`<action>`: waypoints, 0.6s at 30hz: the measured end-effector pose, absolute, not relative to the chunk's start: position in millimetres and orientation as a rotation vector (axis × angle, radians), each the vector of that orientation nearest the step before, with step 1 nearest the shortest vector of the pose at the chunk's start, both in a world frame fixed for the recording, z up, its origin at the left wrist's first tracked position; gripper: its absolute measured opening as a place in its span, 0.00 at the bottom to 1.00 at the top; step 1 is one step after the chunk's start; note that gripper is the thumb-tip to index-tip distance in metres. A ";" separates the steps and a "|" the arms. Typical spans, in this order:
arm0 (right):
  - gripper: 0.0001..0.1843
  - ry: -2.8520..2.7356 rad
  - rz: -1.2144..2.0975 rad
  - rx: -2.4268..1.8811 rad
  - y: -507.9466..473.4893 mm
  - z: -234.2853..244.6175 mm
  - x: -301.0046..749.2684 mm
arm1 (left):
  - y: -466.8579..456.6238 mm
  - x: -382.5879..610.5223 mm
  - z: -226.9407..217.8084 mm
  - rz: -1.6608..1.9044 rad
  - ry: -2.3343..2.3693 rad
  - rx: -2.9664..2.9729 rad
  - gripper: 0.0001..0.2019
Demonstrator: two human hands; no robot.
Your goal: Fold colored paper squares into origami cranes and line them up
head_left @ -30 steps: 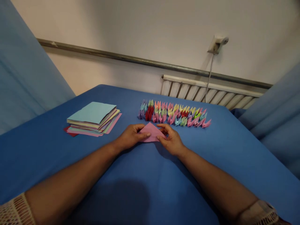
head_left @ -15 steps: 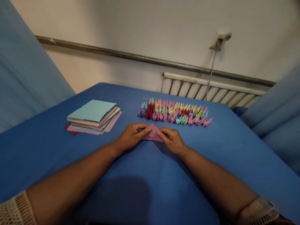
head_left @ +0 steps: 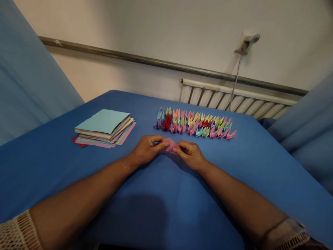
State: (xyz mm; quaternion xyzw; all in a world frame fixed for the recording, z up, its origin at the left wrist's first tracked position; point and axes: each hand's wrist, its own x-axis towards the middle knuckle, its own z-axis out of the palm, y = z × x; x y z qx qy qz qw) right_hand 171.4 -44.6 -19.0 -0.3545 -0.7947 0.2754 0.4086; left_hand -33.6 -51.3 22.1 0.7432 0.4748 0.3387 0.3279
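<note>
A small folded piece of pink paper (head_left: 170,145) is held between both hands, a little above the blue-covered table. My left hand (head_left: 147,148) pinches its left side, thumb on top. On the right side, the thumb and fingers of my right hand (head_left: 191,155) grip the same paper. The fingers behind the paper are partly hidden. Just beyond the hands stand rows of small folded paper cranes (head_left: 182,128) in pink, red, yellow, green, blue and purple.
A stack of coloured paper sheets (head_left: 104,121), light blue on top, lies on the table (head_left: 145,205) at the left. Behind are a metal rail (head_left: 130,57), a radiator (head_left: 215,93) and a wall socket with a cord (head_left: 244,45). Blue curtains (head_left: 26,69) hang at both sides.
The pink paper's lower flat edge, visible before, is now folded in, and the piece looks smaller and more diamond-shaped. My right thumb has shifted slightly left and down on it.
</note>
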 end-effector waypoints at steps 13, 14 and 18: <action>0.15 -1.996 0.669 -0.943 -44.3 -20.6 171.8 | -52.0 -34.6 27.5 0.826 1.264 1.946 0.18; 0.15 -1.990 0.662 -0.952 -44.3 -20.7 171.9 | -51.7 -34.9 28.1 0.815 1.256 1.941 0.18; 0.17 -1.955 0.649 -0.981 -43.6 -21.8 172.2 | -49.0 -37.2 27.8 0.779 1.271 1.933 0.16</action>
